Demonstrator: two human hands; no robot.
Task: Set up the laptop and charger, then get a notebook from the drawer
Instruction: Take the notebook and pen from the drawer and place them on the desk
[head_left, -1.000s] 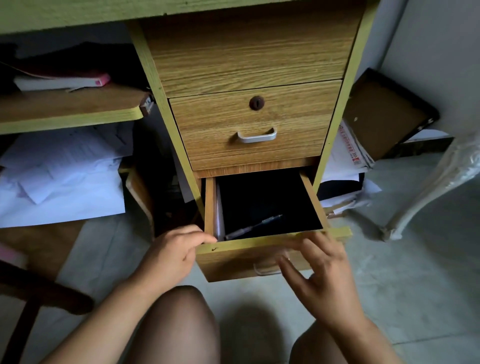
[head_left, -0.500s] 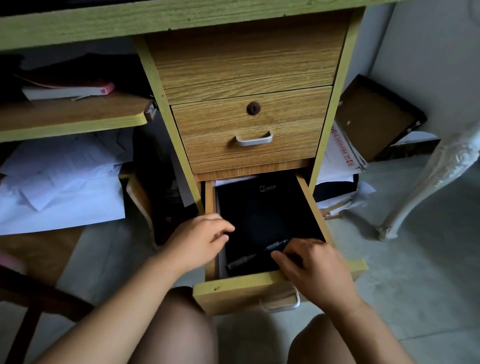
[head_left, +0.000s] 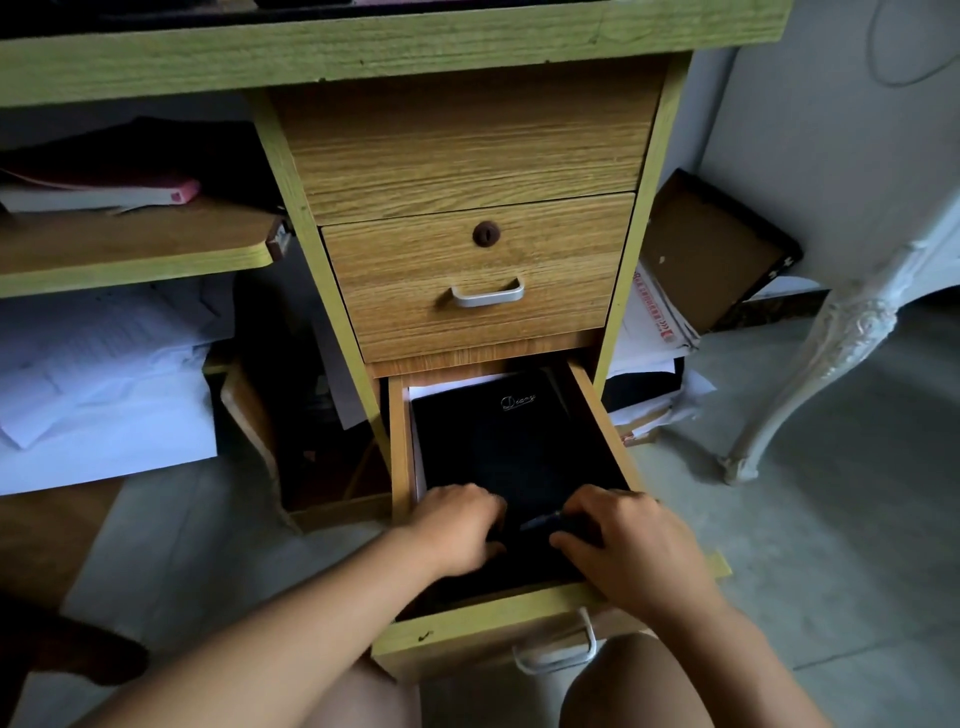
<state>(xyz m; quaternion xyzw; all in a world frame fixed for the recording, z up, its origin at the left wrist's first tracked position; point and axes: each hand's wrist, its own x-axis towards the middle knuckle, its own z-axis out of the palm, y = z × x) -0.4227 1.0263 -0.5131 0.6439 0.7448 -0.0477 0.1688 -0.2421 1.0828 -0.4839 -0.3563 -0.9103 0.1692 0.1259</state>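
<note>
While curled, hands (head_left: 545, 540) rest on notebook (head_left: 514, 447).

Both forearms are bare from wrist to frame edge; no sleeves, cuffs or gloves visible. The left hand (head_left: 457, 525) and right hand (head_left: 631, 545) carry no rings, watch or bands on the parts shown. Two bare knees enter at the bottom edge, uncovered by clothing.
</note>
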